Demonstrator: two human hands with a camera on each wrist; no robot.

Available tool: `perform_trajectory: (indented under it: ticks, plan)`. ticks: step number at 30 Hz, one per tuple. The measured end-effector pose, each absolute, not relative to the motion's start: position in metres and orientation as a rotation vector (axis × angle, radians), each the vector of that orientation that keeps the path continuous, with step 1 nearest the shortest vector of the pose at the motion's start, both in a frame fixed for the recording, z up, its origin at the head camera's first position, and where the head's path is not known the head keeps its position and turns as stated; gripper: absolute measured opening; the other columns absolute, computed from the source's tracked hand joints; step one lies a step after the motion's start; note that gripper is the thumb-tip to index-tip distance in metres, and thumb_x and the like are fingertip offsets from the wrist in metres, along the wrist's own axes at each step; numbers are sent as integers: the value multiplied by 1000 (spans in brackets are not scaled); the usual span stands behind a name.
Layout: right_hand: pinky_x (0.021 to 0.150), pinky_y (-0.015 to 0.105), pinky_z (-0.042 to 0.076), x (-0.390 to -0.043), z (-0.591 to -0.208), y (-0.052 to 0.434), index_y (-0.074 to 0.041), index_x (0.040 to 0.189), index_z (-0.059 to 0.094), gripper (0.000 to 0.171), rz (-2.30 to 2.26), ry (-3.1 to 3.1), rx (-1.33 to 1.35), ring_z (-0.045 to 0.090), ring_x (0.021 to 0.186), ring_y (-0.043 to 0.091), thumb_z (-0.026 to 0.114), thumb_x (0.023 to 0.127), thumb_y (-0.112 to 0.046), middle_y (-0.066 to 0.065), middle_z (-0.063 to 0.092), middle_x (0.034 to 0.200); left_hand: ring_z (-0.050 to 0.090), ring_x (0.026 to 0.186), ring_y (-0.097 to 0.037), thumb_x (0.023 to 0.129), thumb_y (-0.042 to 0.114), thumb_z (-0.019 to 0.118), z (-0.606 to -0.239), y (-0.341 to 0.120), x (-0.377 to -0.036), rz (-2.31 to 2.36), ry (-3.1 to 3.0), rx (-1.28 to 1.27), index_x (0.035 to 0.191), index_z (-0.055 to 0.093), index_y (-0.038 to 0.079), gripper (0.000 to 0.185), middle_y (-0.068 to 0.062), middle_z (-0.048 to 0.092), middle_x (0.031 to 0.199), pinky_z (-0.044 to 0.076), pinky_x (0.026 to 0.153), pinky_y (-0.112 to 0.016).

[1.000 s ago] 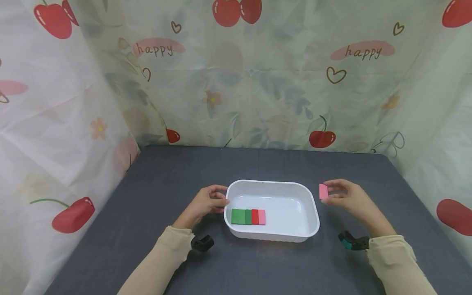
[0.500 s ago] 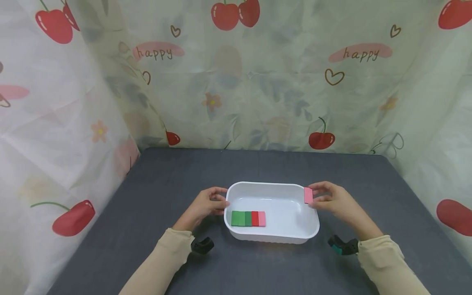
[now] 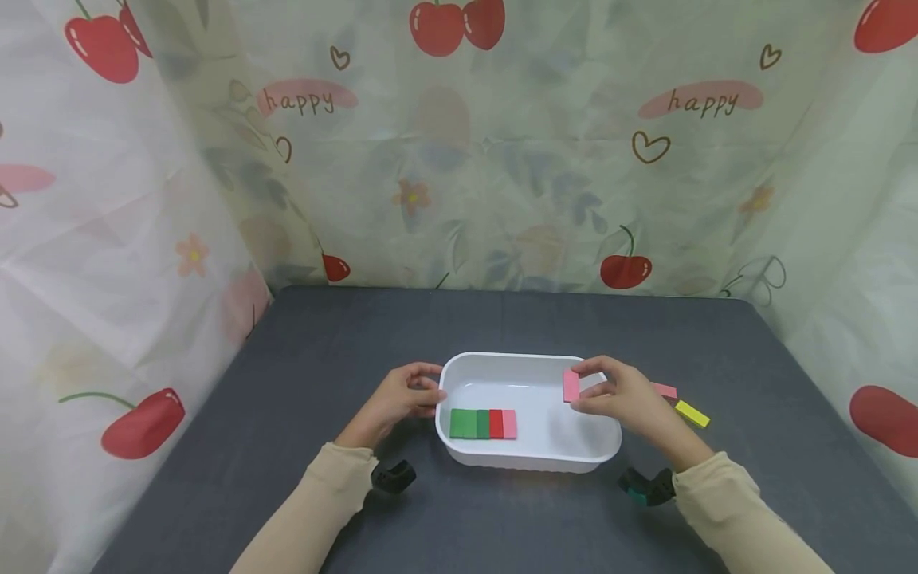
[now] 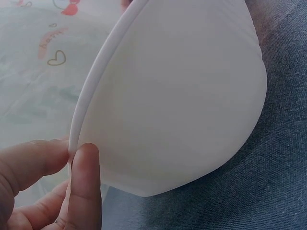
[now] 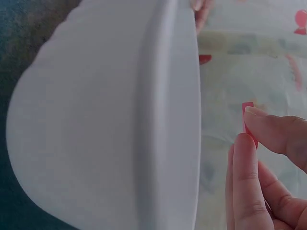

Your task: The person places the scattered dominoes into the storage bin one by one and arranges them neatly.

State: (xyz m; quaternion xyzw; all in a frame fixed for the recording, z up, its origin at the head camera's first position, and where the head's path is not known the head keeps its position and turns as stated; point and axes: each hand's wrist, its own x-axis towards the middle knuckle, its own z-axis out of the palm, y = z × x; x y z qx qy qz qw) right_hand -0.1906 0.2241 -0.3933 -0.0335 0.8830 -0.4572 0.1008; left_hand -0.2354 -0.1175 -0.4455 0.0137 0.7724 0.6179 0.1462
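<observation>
My left hand (image 3: pixel 403 392) pinches the left rim of a white plastic basin (image 3: pixel 523 459); the left wrist view shows the thumb and a finger on either side of that rim (image 4: pixel 93 81). In my right hand (image 3: pixel 620 397) a small pink block (image 3: pixel 570 386) is pinched between thumb and fingertips, held upright above the basin's right half. The right wrist view shows the block (image 5: pixel 247 106) edge-on, apart from the basin wall. Inside the basin at the front left lies a touching row of flat blocks: green blocks (image 3: pixel 469 424), a red block (image 3: pixel 496 424) and a pink one (image 3: pixel 509 424).
Beyond my right wrist, a second loose pink block (image 3: pixel 665 391) and a yellow block (image 3: pixel 692 413) lie on the dark grey table (image 3: pixel 344 335), partly behind the forearm. Printed curtains (image 3: pixel 488 175) hang along the back and both sides.
My right hand has carried the pink block leftward from outside the basin to above its right half. The loose pink and yellow blocks have come into sight. The left hand has stayed put.
</observation>
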Motion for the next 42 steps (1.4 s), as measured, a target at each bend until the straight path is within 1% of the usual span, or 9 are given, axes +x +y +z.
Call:
perform_trajectory:
  ticks: [6, 12, 14, 21, 26, 32, 36, 42]
  plan:
    - [83, 38, 56, -190, -402, 213, -10, 127, 57, 57, -1324, 2608, -134, 68, 93, 19, 82, 77, -23, 14, 59, 123, 64, 72, -15, 82, 4, 75, -446, -118, -235, 1788, 2216, 59, 127, 58, 4, 48, -10, 64, 91, 60, 68, -31]
    - [84, 38, 57, -189, -408, 203, -11, 125, 59, 55, -1313, 2617, -141, 68, 94, 19, 83, 77, -22, 10, 59, 124, 64, 72, -15, 82, 4, 75, -446, -117, -235, 1787, 2228, 69, 126, 58, 3, 48, -11, 64, 92, 60, 67, -30]
    - [85, 38, 57, -189, -410, 201, -10, 124, 59, 54, -1321, 2604, -153, 68, 94, 19, 82, 77, -21, 11, 58, 123, 64, 72, -15, 82, 4, 75, -446, -117, -235, 1785, 2228, 56, 126, 58, 4, 48, -11, 64, 91, 60, 67, -30]
    - [81, 35, 59, -189, -417, 193, -7, 120, 60, 50, -1334, 2569, -192, 67, 88, 17, 83, 76, -16, 11, 60, 120, 64, 72, -16, 82, 5, 76, -446, -117, -234, 1776, 2237, 31, 126, 59, 6, 48, -10, 65, 92, 60, 68, -30]
    - [80, 35, 59, -190, -421, 186, -5, 118, 61, 49, -1330, 2572, -215, 68, 84, 17, 83, 75, -12, 12, 61, 116, 64, 72, -16, 81, 6, 76, -447, -117, -234, 1767, 2242, 23, 126, 59, 7, 48, -10, 65, 92, 60, 68, -30]
    - [77, 34, 60, -192, -425, 178, -1, 116, 61, 47, -1312, 2596, -239, 68, 80, 17, 82, 74, -6, 11, 62, 104, 64, 72, -16, 81, 6, 76, -447, -117, -234, 1773, 2243, 27, 126, 59, 7, 48, -10, 64, 92, 60, 67, -30]
    - [75, 32, 60, -192, -427, 174, -3, 114, 62, 44, -1267, 2623, -207, 67, 79, 15, 82, 74, -5, 7, 62, 96, 64, 72, -16, 81, 5, 76, -446, -117, -234, 1775, 2239, 29, 126, 59, 6, 48, -11, 64, 92, 60, 68, -30]
    - [74, 31, 59, -193, -427, 167, -6, 112, 63, 43, -1174, 2660, -169, 64, 77, 14, 82, 73, -7, 5, 62, 93, 64, 72, -16, 82, 4, 75, -446, -117, -235, 1780, 2231, 27, 126, 59, 7, 47, -11, 64, 92, 60, 68, -31]
